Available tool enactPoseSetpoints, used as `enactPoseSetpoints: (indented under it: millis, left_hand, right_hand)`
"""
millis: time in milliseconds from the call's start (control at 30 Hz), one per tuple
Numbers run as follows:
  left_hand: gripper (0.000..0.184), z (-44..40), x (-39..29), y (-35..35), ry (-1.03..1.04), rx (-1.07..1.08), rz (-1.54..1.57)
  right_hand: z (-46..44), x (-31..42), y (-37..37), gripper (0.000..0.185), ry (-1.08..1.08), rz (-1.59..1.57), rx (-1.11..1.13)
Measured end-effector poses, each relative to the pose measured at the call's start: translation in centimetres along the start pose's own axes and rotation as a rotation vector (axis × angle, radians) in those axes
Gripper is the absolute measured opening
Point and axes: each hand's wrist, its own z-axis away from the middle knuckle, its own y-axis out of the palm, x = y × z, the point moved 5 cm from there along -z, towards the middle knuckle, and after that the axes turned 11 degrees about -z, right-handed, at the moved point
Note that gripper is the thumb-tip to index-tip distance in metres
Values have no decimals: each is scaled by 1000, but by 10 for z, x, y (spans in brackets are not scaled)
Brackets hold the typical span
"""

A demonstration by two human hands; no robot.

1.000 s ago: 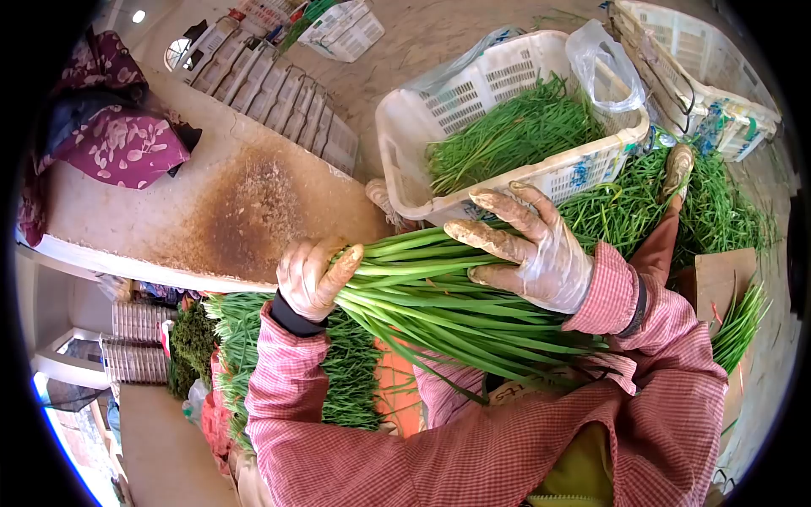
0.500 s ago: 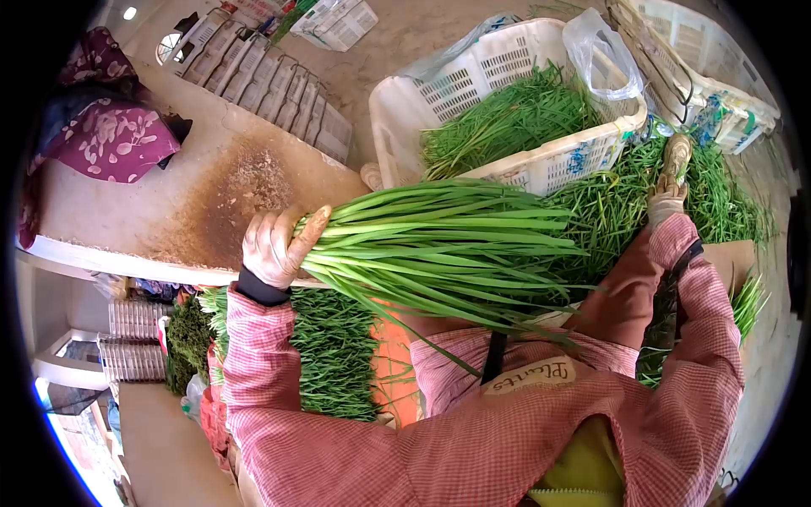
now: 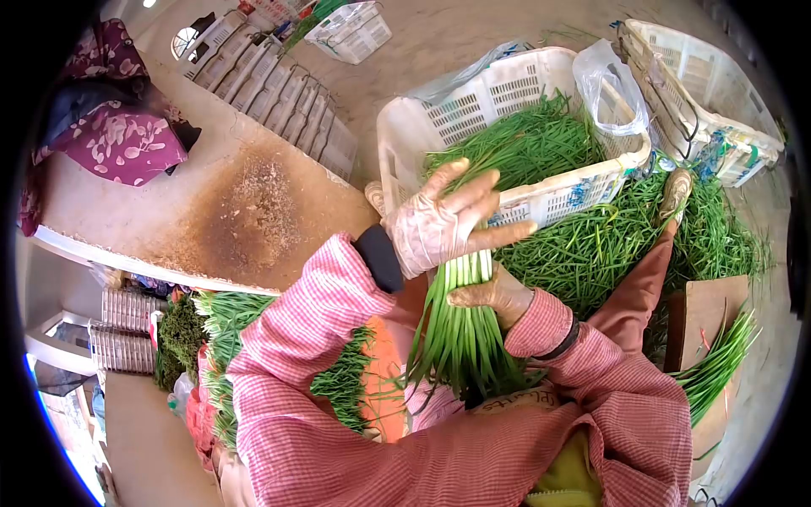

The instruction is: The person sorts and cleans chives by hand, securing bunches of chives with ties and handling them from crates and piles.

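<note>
My right hand [image 3: 498,297] is wrapped round a bunch of garlic chives [image 3: 463,325] just in front of my body. The pale stem ends point away from me, and the green leaves hang down over my lap. My left hand [image 3: 448,221], in a thin whitish glove, is at the stem ends with its fingers spread. Whether its palm touches the stems is hidden. Beyond both hands stands a white plastic crate [image 3: 541,190] with loose green leaves [image 3: 532,139] inside. A heap of loose greens [image 3: 583,253] lies on the floor to the right.
A worktop [image 3: 110,211] with a brown stain and a purple flowered cloth [image 3: 127,144] is at the left. Bundled chives [image 3: 232,338] lie below its edge. Another white crate [image 3: 743,110] stands at the far right. A cardboard piece [image 3: 718,296] with more chives [image 3: 718,372] is beside me.
The chive bunch has passed from my left hand to my right and turned, its leaves now toward my lap. My left hand has let go and moved right; my right hand came in from the heap.
</note>
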Motion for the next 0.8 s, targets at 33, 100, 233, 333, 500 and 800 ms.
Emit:
enactPoseSetpoints:
  millis: [33, 100, 233, 333, 500, 800]
  left_hand:
    - [63, -1, 2, 6, -238, -9, 5]
    - [78, 27, 14, 25, -708, -80, 383]
    - [79, 101, -76, 73, -1018, -674, 2744]
    - [65, 76, -161, 60, -1167, -407, 2612]
    - [27, 50, -176, 83, -1649, -876, 2487]
    - [47, 252, -27, 114, -1097, -1945, 2367]
  right_hand:
    - [4, 1, -12, 52, 12, -65, -57]
    - [9, 8, -31, 52, 17, 23, -93]
    - [7, 19, -59, 48, 48, 89, -173]
    - [-11, 17, -63, 51, 164, 337, -125]
    - [-74, 18, -31, 81, 254, 1001, 86]
    - [-241, -68, 103, 105, 423, 1703, 372]
